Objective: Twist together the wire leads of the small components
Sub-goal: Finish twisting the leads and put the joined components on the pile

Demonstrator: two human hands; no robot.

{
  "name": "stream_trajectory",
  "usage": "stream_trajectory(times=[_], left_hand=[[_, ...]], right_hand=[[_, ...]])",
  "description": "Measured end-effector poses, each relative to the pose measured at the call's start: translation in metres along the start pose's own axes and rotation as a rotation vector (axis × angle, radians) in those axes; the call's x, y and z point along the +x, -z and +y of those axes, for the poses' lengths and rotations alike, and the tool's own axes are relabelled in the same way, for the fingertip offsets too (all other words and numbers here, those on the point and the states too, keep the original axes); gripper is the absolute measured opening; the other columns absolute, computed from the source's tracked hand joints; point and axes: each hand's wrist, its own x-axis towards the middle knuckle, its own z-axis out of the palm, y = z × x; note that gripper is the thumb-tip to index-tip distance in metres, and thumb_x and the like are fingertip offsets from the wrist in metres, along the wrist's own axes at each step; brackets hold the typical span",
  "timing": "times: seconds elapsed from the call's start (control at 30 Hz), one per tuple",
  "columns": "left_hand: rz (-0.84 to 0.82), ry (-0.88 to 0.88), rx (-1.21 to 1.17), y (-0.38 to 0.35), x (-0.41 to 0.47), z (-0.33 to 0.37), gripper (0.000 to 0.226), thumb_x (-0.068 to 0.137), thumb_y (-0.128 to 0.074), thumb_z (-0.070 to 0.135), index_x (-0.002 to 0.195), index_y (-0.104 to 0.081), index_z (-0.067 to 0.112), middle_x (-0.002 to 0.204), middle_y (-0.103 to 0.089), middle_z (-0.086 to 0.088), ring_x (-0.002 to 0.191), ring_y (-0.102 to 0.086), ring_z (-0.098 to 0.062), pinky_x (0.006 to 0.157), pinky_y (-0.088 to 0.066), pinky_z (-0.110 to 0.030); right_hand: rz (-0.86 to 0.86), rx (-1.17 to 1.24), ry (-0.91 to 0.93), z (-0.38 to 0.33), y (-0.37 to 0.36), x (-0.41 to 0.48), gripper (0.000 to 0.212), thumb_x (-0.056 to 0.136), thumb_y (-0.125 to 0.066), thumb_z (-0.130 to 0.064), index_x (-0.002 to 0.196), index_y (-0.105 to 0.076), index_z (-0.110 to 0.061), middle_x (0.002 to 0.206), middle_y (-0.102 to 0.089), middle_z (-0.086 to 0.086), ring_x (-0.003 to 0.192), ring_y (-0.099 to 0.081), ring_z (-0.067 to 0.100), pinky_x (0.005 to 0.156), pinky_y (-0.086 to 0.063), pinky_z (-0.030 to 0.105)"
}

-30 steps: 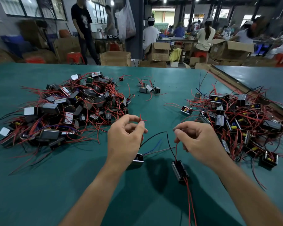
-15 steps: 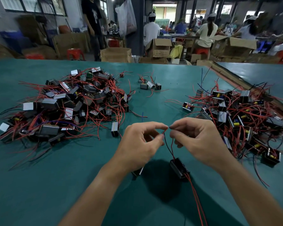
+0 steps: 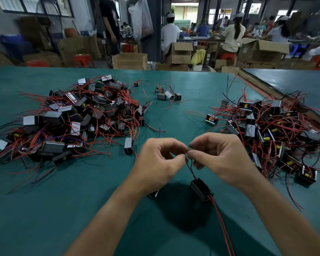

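A small black component (image 3: pixel 201 189) hangs just above the green table, two red leads trailing from its near end toward me. Thin red and black wire leads (image 3: pixel 190 166) rise from its far end to my fingertips. My left hand (image 3: pixel 159 163) and my right hand (image 3: pixel 218 156) meet above it, each pinching the lead ends between thumb and forefinger. A second component (image 3: pixel 153 194) peeks out under my left wrist, mostly hidden.
A big heap of components with red leads (image 3: pixel 78 117) lies at the left, another heap (image 3: pixel 270 130) at the right. A few loose ones (image 3: pixel 167 95) lie farther back. One component (image 3: pixel 128 145) stands near my left hand. A table edge strip (image 3: pixel 277 93) runs at right.
My hands came together from apart and now pinch the lead ends at one point. The hanging component rose slightly and moved under my fingertips.
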Motion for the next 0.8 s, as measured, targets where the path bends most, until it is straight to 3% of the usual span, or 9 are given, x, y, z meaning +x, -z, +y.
stream_trajectory(times=[0.17, 0.23, 0.3, 0.37, 0.5, 0.67, 0.8], left_hand=[[-0.011, -0.015, -0.006, 0.002, -0.001, 0.0, 0.009, 0.071, -0.066, 0.016, 0.073, -0.073, 0.021, 0.066, -0.07, 0.007, 0.054, -0.051, -0.01, 0.05, -0.04, -0.025], [-0.019, -0.025, 0.009, 0.002, -0.002, -0.001, 0.008, 0.071, -0.068, 0.015, 0.075, -0.074, 0.018, 0.069, -0.071, 0.004, 0.053, -0.052, -0.01, 0.049, -0.041, -0.026], [-0.024, -0.02, 0.028, 0.0, -0.002, -0.003, 0.007, 0.071, -0.073, 0.016, 0.077, -0.074, 0.018, 0.068, -0.07, 0.002, 0.052, -0.05, -0.011, 0.046, -0.04, -0.032], [-0.043, -0.02, 0.054, -0.001, -0.002, -0.007, 0.007, 0.074, -0.077, 0.018, 0.079, -0.075, 0.021, 0.058, -0.062, 0.004, 0.049, -0.041, -0.011, 0.043, -0.032, -0.034], [-0.067, -0.031, 0.038, -0.003, -0.002, -0.01, 0.003, 0.081, -0.074, 0.023, 0.08, -0.076, 0.023, 0.05, -0.042, 0.01, 0.048, -0.028, -0.011, 0.045, -0.019, -0.026], [-0.047, -0.03, 0.06, -0.003, -0.001, -0.013, 0.007, 0.079, -0.07, 0.025, 0.081, -0.076, 0.022, 0.052, -0.047, 0.009, 0.05, -0.032, -0.012, 0.044, -0.024, -0.03], [-0.11, -0.015, -0.021, -0.005, -0.001, -0.01, 0.012, 0.083, -0.066, 0.027, 0.082, -0.076, 0.02, 0.058, -0.06, -0.012, 0.053, -0.045, -0.018, 0.049, -0.04, -0.044]], right_hand=[[-0.004, 0.014, -0.04, -0.004, 0.001, -0.001, 0.012, 0.076, -0.077, -0.001, 0.075, -0.073, -0.012, 0.06, -0.07, 0.007, 0.051, -0.064, 0.016, 0.053, -0.055, 0.024], [0.015, 0.013, -0.065, -0.005, 0.001, -0.001, 0.008, 0.07, -0.079, -0.009, 0.072, -0.075, -0.015, 0.058, -0.068, 0.008, 0.05, -0.062, 0.017, 0.053, -0.055, 0.025], [0.012, 0.019, -0.073, -0.006, 0.001, -0.001, 0.012, 0.07, -0.08, -0.004, 0.07, -0.076, -0.015, 0.057, -0.068, 0.007, 0.049, -0.06, 0.015, 0.051, -0.054, 0.024], [0.008, 0.05, -0.088, -0.007, 0.001, 0.0, 0.02, 0.073, -0.076, 0.006, 0.068, -0.076, -0.013, 0.059, -0.069, 0.006, 0.05, -0.06, 0.013, 0.051, -0.053, 0.022], [0.029, 0.027, -0.076, -0.009, 0.0, -0.001, 0.021, 0.077, -0.074, 0.007, 0.065, -0.075, -0.011, 0.058, -0.067, 0.007, 0.051, -0.056, 0.014, 0.05, -0.047, 0.022], [0.037, 0.013, -0.09, -0.01, -0.002, -0.001, 0.021, 0.08, -0.071, 0.005, 0.063, -0.071, -0.008, 0.055, -0.063, 0.009, 0.049, -0.053, 0.014, 0.049, -0.046, 0.022], [-0.036, 0.048, -0.228, -0.011, 0.005, -0.001, 0.019, 0.079, -0.075, -0.001, 0.063, -0.069, -0.008, 0.053, -0.057, 0.009, 0.05, -0.05, 0.014, 0.05, -0.047, 0.021]])
